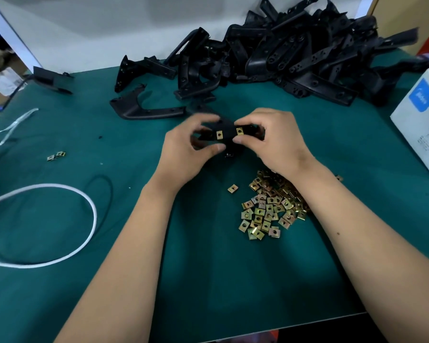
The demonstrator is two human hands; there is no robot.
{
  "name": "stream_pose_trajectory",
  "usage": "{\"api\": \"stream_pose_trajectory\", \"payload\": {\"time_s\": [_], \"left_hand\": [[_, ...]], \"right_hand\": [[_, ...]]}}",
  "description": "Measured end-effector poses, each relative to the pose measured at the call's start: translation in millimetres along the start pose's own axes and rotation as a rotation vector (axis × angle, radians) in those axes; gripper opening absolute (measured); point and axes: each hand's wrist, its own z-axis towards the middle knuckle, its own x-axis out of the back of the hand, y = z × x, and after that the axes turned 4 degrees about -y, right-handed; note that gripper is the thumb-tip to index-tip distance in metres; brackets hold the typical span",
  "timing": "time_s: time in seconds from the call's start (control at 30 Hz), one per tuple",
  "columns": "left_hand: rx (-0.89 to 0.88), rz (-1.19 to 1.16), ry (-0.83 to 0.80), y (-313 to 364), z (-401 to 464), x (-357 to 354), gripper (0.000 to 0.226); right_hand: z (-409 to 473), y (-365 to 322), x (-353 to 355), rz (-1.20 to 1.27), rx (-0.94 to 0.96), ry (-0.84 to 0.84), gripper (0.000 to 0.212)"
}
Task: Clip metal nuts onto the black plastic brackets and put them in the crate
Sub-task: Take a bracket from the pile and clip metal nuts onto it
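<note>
Both hands hold one black plastic bracket (223,127) above the middle of the green table (208,280). My left hand (186,149) grips its left end, fingers curled over the top and thumb below. My right hand (273,139) pinches the right part, thumb beside a brass-coloured metal nut (239,131) clipped on the bracket. A second clipped nut (219,135) sits just left of it. Loose metal nuts (270,209) lie in a pile under my right forearm, one stray nut (232,188) to its left. No crate is in view.
A big heap of black brackets (295,53) fills the back of the table, with single brackets (144,105) nearer. A white box (421,115) stands at the right edge. White cord (84,194) loops at the left, near two stray nuts (56,155).
</note>
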Motion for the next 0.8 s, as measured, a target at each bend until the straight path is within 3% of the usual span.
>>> {"api": "stream_pose_trajectory", "payload": {"time_s": [0.07, 0.13, 0.3, 0.47, 0.57, 0.7, 0.8], "left_hand": [[-0.064, 0.114, 0.022, -2, 0, -3, 0.036], [-0.028, 0.065, 0.034, -3, 0, -4, 0.029], [0.075, -0.040, -0.017, -3, -3, -3, 0.026], [-0.004, -0.015, 0.009, 10, -5, -9, 0.022], [-0.150, 0.105, 0.022, 34, -6, -23, 0.023], [-0.386, 0.169, 0.105, 86, -7, -63, 0.024], [-0.522, 0.068, 0.095, 137, -3, -112, 0.024]], "right_hand": [[-1, 0, 0, 0.012, 0.004, -0.071, 0.029], [-1, 2, -1, 0.020, -0.002, -0.108, 0.028], [-2, 3, -2, 0.071, -0.055, -0.112, 0.029], [-8, -4, 9, 0.184, -0.108, -0.111, 0.024], [-26, -7, 36, 0.228, -0.133, -0.015, 0.024], [-65, -9, 88, 0.084, -0.124, 0.226, 0.034], [-113, -7, 142, 0.449, -0.200, 0.433, 0.046]]}}
